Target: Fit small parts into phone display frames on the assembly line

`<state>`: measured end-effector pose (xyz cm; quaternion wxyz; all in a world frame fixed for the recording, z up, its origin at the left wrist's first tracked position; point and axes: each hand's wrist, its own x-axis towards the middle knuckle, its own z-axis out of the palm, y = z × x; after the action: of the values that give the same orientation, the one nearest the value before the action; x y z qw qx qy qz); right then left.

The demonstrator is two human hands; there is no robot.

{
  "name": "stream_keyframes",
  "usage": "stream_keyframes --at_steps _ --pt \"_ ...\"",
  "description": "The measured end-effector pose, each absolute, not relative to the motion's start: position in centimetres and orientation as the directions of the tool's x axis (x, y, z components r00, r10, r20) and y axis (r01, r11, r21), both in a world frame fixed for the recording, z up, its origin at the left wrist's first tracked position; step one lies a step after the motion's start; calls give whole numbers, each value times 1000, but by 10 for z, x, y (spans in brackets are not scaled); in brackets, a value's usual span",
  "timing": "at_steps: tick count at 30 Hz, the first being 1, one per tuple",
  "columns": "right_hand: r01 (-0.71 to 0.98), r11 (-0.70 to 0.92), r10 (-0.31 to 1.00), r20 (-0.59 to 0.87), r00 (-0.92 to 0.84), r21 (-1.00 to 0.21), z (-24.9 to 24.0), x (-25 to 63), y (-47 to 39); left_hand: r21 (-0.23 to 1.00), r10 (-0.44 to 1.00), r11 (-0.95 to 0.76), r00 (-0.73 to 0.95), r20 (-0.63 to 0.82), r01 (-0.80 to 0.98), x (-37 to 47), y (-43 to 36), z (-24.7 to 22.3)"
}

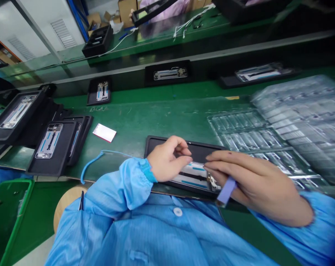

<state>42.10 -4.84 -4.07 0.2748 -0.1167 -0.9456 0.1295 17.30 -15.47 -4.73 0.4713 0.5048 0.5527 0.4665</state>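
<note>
- Green, smooth-topped worktop (134, 125) crosses a workshop floor, with a white panelled wall (42, 22) behind and a person in pink (167, 12) on the far side.
- Left hand (167, 160), thumb and forefinger curled toward each other, hangs over a slim, silvery-white phone frame (190, 176) striped in blue and black; whether the fingertips pinch anything cannot be told.
- Right hand (253, 181), fingers laid together, grips a flat purple strip (227, 190) beneath them, by the phone frame's right end.
- Phone frame lies in a shallow black tray (200, 149) at the worktop's near edge; it looks light, stiff and fragile, its bared parts best left alone and its long outer edges the safest hold.
- To the right spread clear plastic compartment trays (242, 127); to the left, a white card with a red edge (104, 133) and stacked black trays (31, 168) bearing similar frames (49, 142).
- Both hands cover parts of the phone frame; the right fingertips' contact is hidden, the clear trays blur, and the picture's top edge cuts off the person in pink.
</note>
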Motion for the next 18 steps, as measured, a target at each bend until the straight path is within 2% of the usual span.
stream_keyframes --at_steps 2,3,5,9,18 --pt "162 969 237 508 -828 -188 -45 419 -44 862 994 -60 -48 97 503 161 -160 -53" --pt "174 975 219 494 -841 -137 -50 418 -42 769 992 -90 -12 126 632 156 -163 -57" --pt "187 979 202 444 -873 -77 -63 415 -42 618 993 -112 63 100 778 151 -169 -66" --pt "186 982 181 376 -909 -23 -85 413 -44 481 989 -125 146 -7 868 154 -176 -77" --pt "201 979 188 279 -942 18 -83 413 -42 448 982 -185 182 51 875 158 -178 -79"
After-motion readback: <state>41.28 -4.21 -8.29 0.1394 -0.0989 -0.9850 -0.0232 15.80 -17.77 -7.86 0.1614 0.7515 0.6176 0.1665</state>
